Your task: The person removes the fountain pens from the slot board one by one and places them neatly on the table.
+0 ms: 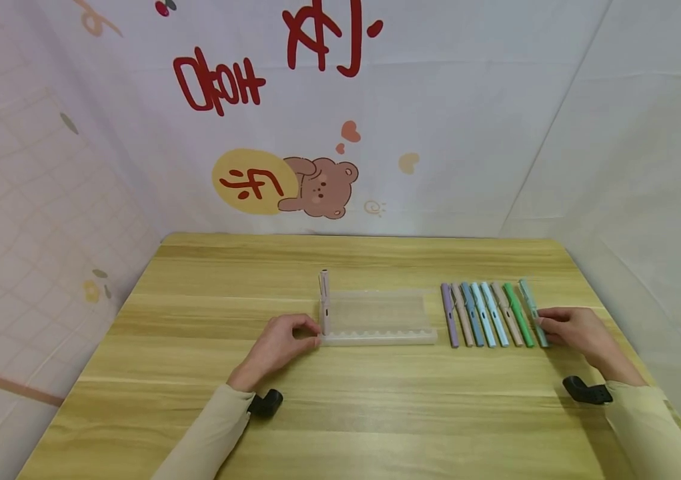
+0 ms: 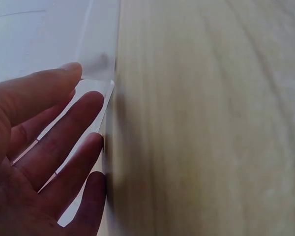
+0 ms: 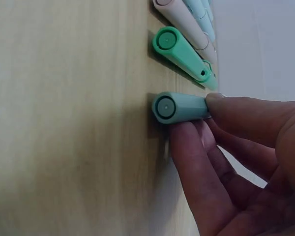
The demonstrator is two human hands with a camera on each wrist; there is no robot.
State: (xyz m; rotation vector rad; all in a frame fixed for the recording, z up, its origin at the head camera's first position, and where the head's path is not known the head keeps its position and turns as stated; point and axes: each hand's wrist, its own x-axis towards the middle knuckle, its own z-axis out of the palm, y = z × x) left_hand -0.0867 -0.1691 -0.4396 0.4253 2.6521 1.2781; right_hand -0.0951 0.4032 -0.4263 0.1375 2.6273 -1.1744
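Note:
At the left end of a clear plastic pen stand (image 1: 379,339), my left hand (image 1: 283,343) holds its corner between thumb and fingers. In the left wrist view, the thumb (image 2: 49,88) lies by the stand's front strip, with the other fingers spread along its end. A pale pink pen (image 1: 325,313) rests in the leftmost slot. Over on the right, my right hand (image 1: 574,330) pinches a pale teal pen (image 3: 179,107) between thumb and fingers. That pen lies beside a green pen (image 3: 182,51), its round end toward the right wrist camera.
Left of the green pen runs a row of several capped pens: purple (image 1: 449,317), taupe, blue, light blue and pinkish beige (image 1: 511,317). The wooden table (image 1: 376,413) meets a printed white cloth (image 1: 448,133) at the back and pale cloth at both sides.

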